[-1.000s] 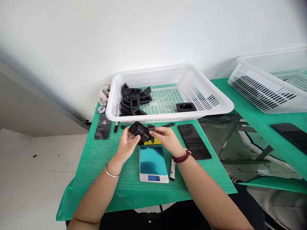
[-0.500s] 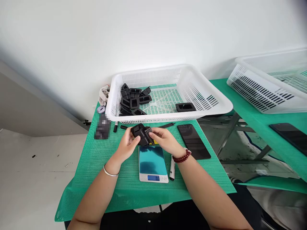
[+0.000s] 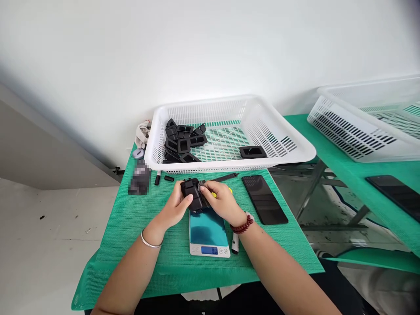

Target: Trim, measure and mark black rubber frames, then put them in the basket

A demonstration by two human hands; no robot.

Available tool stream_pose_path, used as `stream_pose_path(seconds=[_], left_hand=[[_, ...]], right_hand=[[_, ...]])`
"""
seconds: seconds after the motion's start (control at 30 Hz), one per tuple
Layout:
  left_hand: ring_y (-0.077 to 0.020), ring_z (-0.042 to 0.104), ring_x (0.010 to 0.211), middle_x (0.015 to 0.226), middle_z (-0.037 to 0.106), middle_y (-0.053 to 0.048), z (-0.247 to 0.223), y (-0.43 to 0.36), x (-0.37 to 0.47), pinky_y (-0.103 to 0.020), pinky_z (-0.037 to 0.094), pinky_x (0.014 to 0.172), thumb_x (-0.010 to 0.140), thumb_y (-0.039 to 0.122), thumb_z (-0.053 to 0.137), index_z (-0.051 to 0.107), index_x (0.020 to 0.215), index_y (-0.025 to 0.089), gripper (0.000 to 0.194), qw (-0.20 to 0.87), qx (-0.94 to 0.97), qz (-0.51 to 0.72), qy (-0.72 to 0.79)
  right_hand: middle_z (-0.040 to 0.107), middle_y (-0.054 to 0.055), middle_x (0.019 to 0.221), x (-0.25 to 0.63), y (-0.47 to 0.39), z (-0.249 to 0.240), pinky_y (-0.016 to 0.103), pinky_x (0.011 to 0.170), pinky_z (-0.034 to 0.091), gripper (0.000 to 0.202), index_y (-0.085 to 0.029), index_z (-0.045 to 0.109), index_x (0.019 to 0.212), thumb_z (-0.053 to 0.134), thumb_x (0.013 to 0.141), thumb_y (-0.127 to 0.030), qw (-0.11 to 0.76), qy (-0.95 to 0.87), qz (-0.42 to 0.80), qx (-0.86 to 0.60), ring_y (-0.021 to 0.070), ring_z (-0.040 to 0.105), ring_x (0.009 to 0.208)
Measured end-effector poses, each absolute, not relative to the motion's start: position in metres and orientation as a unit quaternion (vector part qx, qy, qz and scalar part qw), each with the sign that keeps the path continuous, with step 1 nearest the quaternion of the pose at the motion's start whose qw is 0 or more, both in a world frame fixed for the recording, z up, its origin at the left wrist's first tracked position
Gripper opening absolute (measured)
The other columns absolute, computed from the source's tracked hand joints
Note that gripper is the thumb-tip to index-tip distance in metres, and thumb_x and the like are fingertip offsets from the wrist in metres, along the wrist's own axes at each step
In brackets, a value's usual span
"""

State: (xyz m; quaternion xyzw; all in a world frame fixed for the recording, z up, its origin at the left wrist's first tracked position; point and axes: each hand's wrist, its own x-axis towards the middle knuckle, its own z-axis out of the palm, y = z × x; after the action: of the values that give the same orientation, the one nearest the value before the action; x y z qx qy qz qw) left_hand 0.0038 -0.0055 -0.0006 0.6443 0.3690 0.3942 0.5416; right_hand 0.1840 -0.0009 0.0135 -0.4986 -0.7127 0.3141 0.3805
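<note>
Both forearms reach over the table [image 3: 131, 249] and angle inward, bringing the hands together above the far end of the scale [image 3: 210, 234]. The left hand [image 3: 176, 208] grips the black part [image 3: 193, 197], thumb on its near face, while the right hand's [image 3: 223, 202] fingers pinch a dark grey piece [image 3: 200, 183] against its right side.

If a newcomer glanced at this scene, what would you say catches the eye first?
Probably the large white basket at the back of the green table, with black parts heaped at its left end. In front of it, the left hand and right hand hold a black piece by the scale's far end.
</note>
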Motion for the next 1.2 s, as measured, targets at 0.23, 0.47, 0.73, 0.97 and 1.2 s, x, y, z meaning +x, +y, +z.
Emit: stream_pose_path(seconds=[0.23,0.47,0.73,0.97,1.2], left_hand=[[-0.0215,0.056,0.103,0.109,0.057,-0.008,-0.006,-0.005,0.004,-0.038,0.052,0.084,0.093,0.041,0.042,0.042,0.118,0.023,0.031,0.519,0.632,0.426,0.387],[-0.0234,0.056,0.106,0.116,0.055,-0.009,-0.008,-0.004,0.001,-0.039,0.051,0.085,0.092,0.044,0.041,0.041,0.120,0.024,0.034,0.546,0.599,0.438,0.389],[-0.0208,0.052,0.100,0.111,0.052,-0.007,0.002,-0.009,0.004,-0.035,0.046,0.086,0.092,0.047,0.042,0.038,0.121,0.022,0.038,0.562,0.584,0.407,0.421],[-0.0202,0.050,0.103,0.115,0.050,-0.007,0.004,-0.011,0.008,-0.034,0.046,0.085,0.091,0.045,0.045,0.032,0.121,0.023,0.039,0.582,0.594,0.394,0.391],[-0.0210,0.052,0.104,0.117,0.051,-0.009,0.004,-0.012,0.010,-0.033,0.048,0.083,0.090,0.045,0.047,0.033,0.121,0.022,0.042,0.594,0.584,0.391,0.390]], right_hand=[[0.053,0.002,0.072,0.183,-0.001,0.015,0.029,0.062,0.036,0.026,-0.022,0.045,0.071,0.040,0.092,-0.035,0.394,-0.722,0.341,-0.456,0.0156,0.047,0.066],[0.038,-0.002,0.062,0.186,0.000,0.017,0.028,0.054,0.029,0.041,-0.021,0.039,0.064,0.041,0.089,-0.053,0.443,-0.603,0.444,-0.493,0.0123,0.034,0.058],[0.037,-0.003,0.061,0.185,0.000,0.020,0.025,0.055,0.030,0.041,-0.020,0.036,0.062,0.040,0.090,-0.050,0.387,-0.637,0.504,-0.437,0.0104,0.034,0.057],[0.045,-0.001,0.063,0.177,-0.003,0.010,0.027,0.056,0.029,0.033,-0.021,0.033,0.063,0.037,0.093,-0.032,0.385,-0.716,0.309,-0.494,0.0119,0.039,0.057],[0.045,-0.001,0.063,0.175,-0.003,0.009,0.028,0.057,0.031,0.034,-0.022,0.032,0.064,0.031,0.096,-0.032,0.385,-0.719,0.293,-0.499,0.0130,0.040,0.058]])
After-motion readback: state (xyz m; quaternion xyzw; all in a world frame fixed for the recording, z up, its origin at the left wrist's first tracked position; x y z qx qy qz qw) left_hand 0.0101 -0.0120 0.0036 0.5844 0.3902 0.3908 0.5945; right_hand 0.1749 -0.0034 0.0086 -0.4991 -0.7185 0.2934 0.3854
